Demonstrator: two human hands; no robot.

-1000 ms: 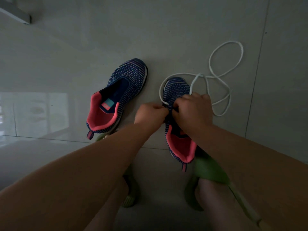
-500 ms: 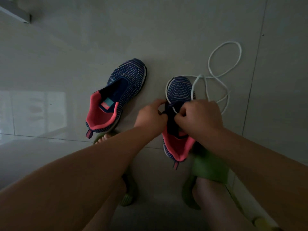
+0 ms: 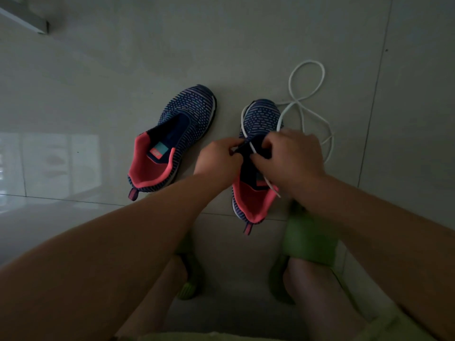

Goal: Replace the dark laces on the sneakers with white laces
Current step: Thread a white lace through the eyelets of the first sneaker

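Both hands pinch at the navy knit sneaker: left hand its tongue, right hand the white cord lace. Risk: slack loops snagging, pulling the lace tip from its eyelet.

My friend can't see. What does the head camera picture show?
Two bare hands, left hand and right hand, thread a thin white lace into a navy knit sneaker with pink lining; its unlaced twin sneaker lies alongside on grey floor tiles.

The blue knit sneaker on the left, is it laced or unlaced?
Unlaced: the blue knit sneaker on the left shows a bare tongue, no lace across it.
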